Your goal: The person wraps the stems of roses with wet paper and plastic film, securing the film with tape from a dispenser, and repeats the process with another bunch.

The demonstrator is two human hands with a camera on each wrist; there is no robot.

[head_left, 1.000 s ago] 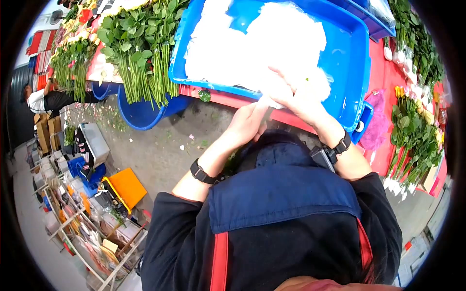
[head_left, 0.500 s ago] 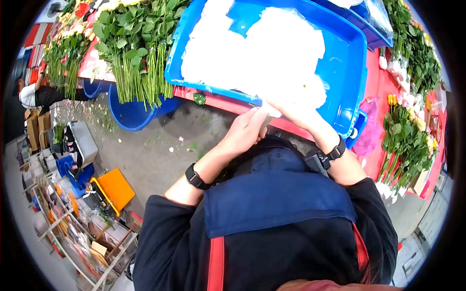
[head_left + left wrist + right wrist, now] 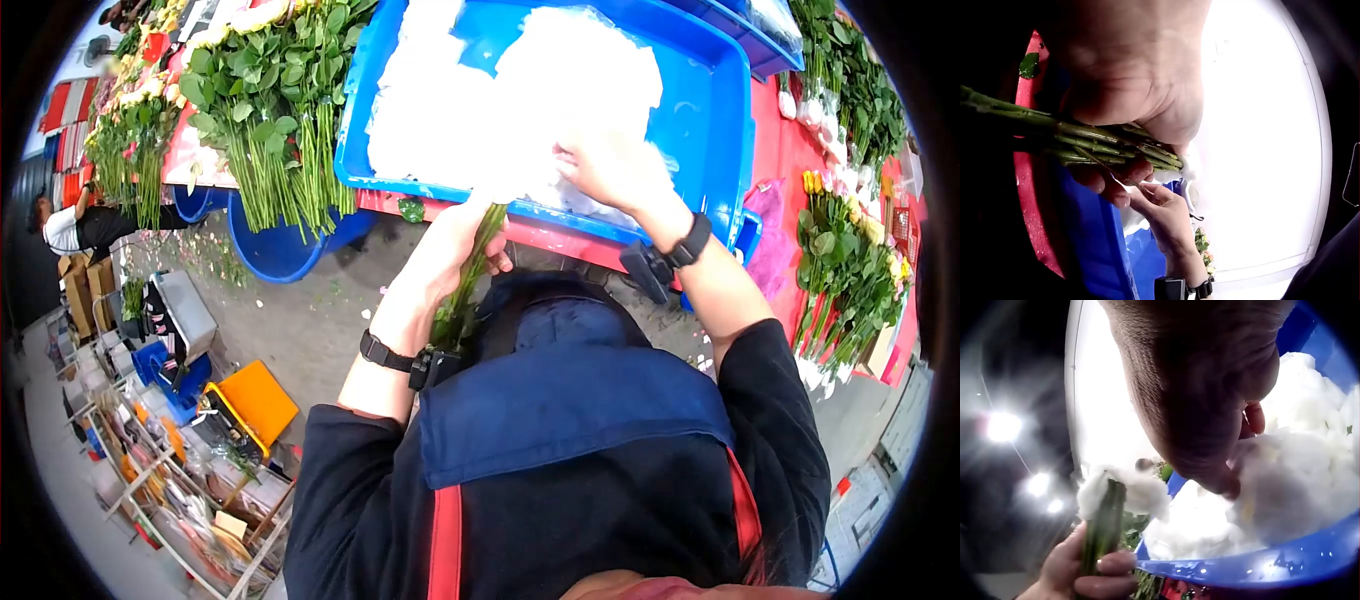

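Note:
My left hand (image 3: 445,245) grips a bundle of cut green stems (image 3: 1104,140), its fingers wrapped round them near their cut ends. White cotton-like material (image 3: 1138,494) sits against those ends in the right wrist view. To the right, my right hand (image 3: 615,175) is over a large white fluffy pile (image 3: 480,120) in a blue tray (image 3: 705,110). Its fingers and thumb pinch a soft white wad (image 3: 1272,494) at the pile. Bright glare washes out much of the pile's detail in the head view.
Leafy flower bunches (image 3: 285,140) lie left of the tray, and more flowers (image 3: 840,260) lie on the red tabletop at right. A blue tub (image 3: 275,245) stands below the table's edge. A cluttered rack (image 3: 180,480) is at lower left, and another person (image 3: 75,225) stands far left.
My hands were together at the tray's front edge. The right hand has drawn away over the white pile, while the left has turned and shifted left, bringing the stems into view.

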